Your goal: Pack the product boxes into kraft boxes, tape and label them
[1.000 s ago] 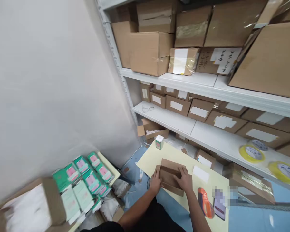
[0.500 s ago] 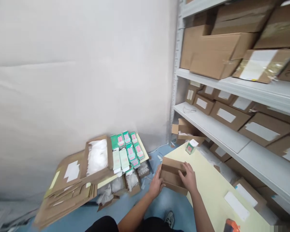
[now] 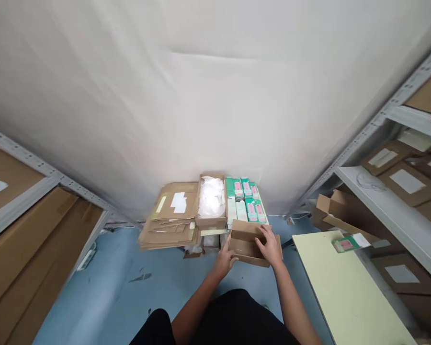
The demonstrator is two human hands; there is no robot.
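Note:
An open brown cardboard box [image 3: 251,259] is held up in front of me, its inside bare. My left hand [image 3: 225,261] grips its left end, thumb toward the near wall. At the right end, my right hand [image 3: 269,247] holds the box with fingers over the far rim and thumb reaching into the opening. Just beyond the box are green-and-pink small boxes [image 3: 251,209] in rows on a low table. A carton of white packets [image 3: 211,197] stands to their left.
Flattened cardboard [image 3: 168,235] is piled at the table's left. On the right, a pale yellow table [image 3: 348,287] carries one green box [image 3: 345,243], close to an open carton [image 3: 339,211]. Metal shelves with cartons flank both sides; blue floor [image 3: 129,287] lies between.
My view has swung left, toward the low table. The cardboard box, held in both hands, has come along and now appears in front of the small green boxes.

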